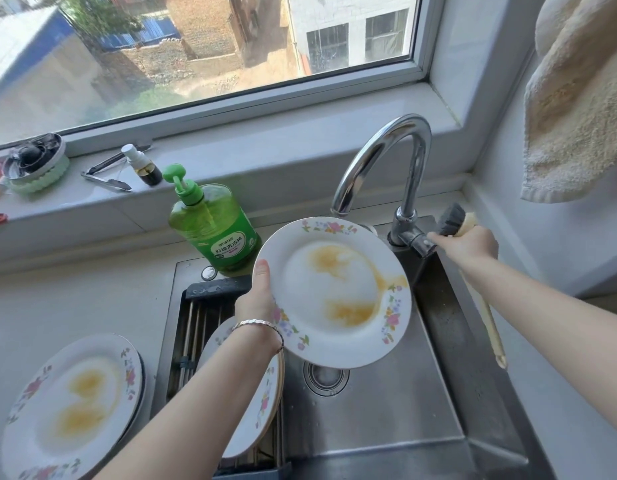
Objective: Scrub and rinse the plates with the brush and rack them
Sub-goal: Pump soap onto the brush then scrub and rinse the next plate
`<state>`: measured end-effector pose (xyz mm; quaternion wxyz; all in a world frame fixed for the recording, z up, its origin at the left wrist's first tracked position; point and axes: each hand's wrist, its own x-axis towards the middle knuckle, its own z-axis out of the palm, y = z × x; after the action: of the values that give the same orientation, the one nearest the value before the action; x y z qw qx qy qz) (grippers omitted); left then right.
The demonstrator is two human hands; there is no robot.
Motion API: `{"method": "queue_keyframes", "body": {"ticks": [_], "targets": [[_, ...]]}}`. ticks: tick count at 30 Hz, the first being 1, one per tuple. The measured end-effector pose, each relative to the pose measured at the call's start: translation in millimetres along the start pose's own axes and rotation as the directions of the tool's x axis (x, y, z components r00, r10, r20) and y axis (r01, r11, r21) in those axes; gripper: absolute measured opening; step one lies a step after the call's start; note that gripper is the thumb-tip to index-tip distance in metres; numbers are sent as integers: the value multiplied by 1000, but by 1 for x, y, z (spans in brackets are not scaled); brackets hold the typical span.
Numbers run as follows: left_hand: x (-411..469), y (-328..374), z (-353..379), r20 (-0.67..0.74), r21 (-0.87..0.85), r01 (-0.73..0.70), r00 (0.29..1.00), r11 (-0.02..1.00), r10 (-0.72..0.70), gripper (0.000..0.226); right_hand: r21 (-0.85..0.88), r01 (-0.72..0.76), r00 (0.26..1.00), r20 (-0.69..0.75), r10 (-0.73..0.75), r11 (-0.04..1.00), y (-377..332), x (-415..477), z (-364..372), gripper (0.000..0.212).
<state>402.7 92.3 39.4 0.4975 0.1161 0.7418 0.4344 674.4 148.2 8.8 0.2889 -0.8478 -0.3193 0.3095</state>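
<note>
Left grip [262, 296] closed on the left rim of floral plate [331, 292], thumb on its face. Plate is tilted, face toward the camera, above the stainless sink [386, 427], with yellow stains on it. Right grip [463, 245] wrapped round brush [450, 221], one finger out touching the faucet lever [418, 241]. Brush long axis runs front-to-back: dark bristles toward the back wall, wooden handle toward the camera under the forearm. Green soap bottle [213, 230] at the sink's back-left corner, label reads 柠檬洗洁精. Rack [193, 320] spans the sink's left side, plates [262, 403] leaning in it. Stained plate stack [71, 407] on grey counter [75, 299], front-left. Window behind, towel [577, 98] hanging at right.
</note>
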Motion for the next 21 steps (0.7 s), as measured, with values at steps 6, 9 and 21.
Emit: {"method": "queue_keyframes", "body": {"ticks": [6, 9, 21], "targets": [[-9, 1, -2, -11, 30, -52, 999, 998, 52, 50, -391, 416, 908, 231, -350, 821, -8, -60, 9, 72], [-12, -1, -2, -39, 129, -127, 990, 983, 133, 55, -349, 662, 743, 423, -518, 664, -8, -98, 21, 65], [-25, -1, -4, 45, 297, -326, 944, 898, 328, 52, 23, 771, 546, 490, -680, 636, -26, -135, 42, 57]]}}
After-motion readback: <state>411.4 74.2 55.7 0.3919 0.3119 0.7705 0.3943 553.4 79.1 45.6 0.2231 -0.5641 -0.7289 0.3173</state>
